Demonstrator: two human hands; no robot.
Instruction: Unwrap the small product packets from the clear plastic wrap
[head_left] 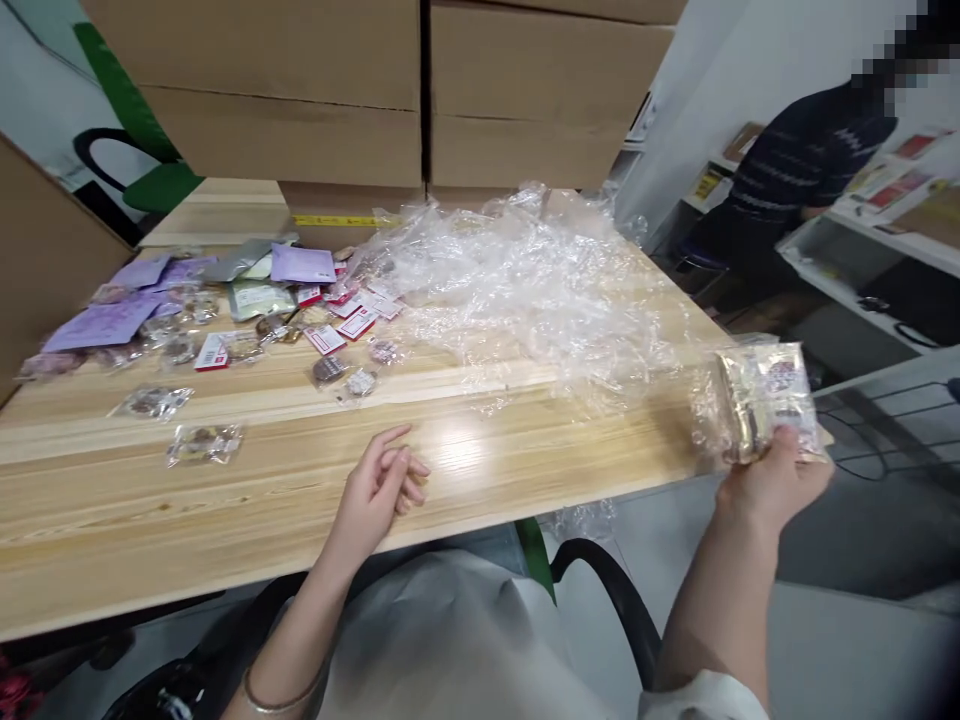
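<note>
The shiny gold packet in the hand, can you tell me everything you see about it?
The gold packet looks like crinkly, shiny foil, roughly square, with a pale printed panel and a dark reddish-brown picture on its front. The writing is too small to read. The right hand grips its lower edge, thumb across the front, holding it up by the right end of the table. Crinkled clear plastic shows at its left side. I can't tell whether it's sealed.

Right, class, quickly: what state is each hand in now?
Left hand: open, fingers loosely curled, nothing visible in it.
Right hand: closed on a shiny gold, rectangular, foil-like packet.
</note>
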